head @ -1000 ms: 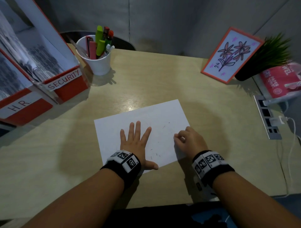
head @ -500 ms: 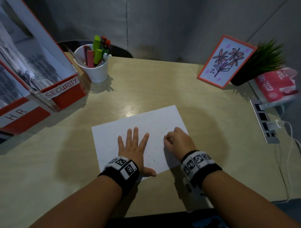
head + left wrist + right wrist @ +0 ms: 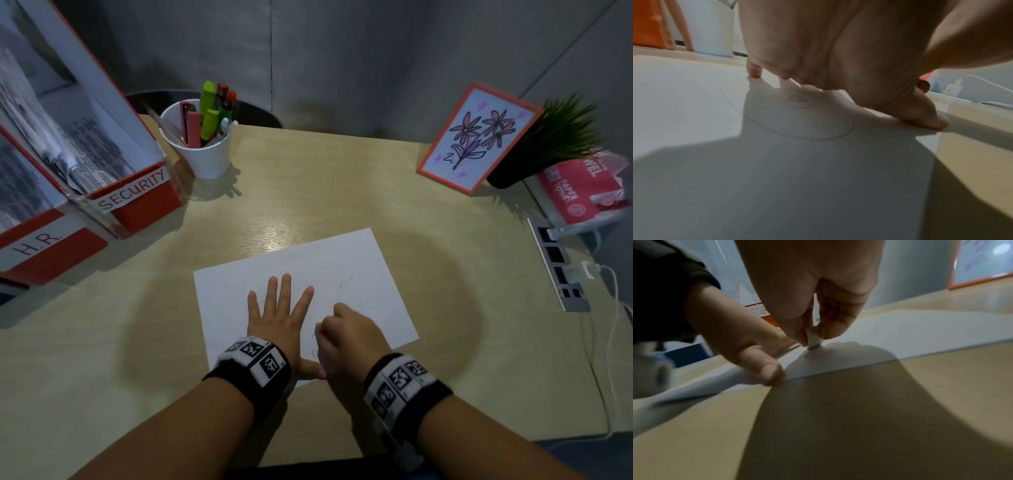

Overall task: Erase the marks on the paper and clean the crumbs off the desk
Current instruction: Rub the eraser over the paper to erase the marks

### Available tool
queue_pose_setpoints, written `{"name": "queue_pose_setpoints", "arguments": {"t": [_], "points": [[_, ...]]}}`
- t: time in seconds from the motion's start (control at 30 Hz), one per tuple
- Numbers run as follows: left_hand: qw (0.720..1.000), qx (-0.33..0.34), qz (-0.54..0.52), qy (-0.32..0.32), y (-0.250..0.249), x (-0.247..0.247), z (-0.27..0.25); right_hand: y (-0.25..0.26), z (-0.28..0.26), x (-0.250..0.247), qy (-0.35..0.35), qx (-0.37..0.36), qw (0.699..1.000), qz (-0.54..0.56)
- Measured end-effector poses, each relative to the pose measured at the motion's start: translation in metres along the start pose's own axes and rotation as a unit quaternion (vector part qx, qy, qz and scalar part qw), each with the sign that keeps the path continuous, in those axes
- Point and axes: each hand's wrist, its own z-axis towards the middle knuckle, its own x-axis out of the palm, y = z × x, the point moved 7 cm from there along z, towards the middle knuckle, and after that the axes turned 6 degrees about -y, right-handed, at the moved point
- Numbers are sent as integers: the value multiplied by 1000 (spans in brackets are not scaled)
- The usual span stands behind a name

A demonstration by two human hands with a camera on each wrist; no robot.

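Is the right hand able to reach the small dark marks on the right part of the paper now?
Probably yes. The right hand, pinching a white eraser, is on the paper; the dark marks lie just ahead, nothing between. The left hand lies flat aside.

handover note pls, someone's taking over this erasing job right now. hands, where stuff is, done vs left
Left hand: flat, fingers spread, pressing the paper down on the desk.
Right hand: pinching a small white eraser, its tip on the paper by the near edge, close to the left thumb.
Done: judging from the faint spiral by the left hand, that part looks partly rubbed out.
Left: pencil marks are still there past the right hand and beside it. Crumbs not swept off yet; the paper towel pack sits at the far right, untouched.
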Motion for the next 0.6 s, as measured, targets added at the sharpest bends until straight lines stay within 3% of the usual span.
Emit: {"name": "queue_pose_setpoints", "arguments": {"t": [0.2,0.33,0.4,0.5,0.6], "points": [[1000,-4,3,3,0,-1,0,-67,48,-36,-75,113,989,-50],[1000,-2,-3,-2,0,0,0,3,14,-7,-13,-7,1000,-22],[1000,0,-4,-8,0,0,-1,14,2,1,14,-24,1000,-3],[1000,0,-2,-3,0,0,-1,-17,33,-14,-23,8,999,-28],[1000,-4,-3,-1,0,0,-1,-57,60,-34,-61,103,992,-49]]}}
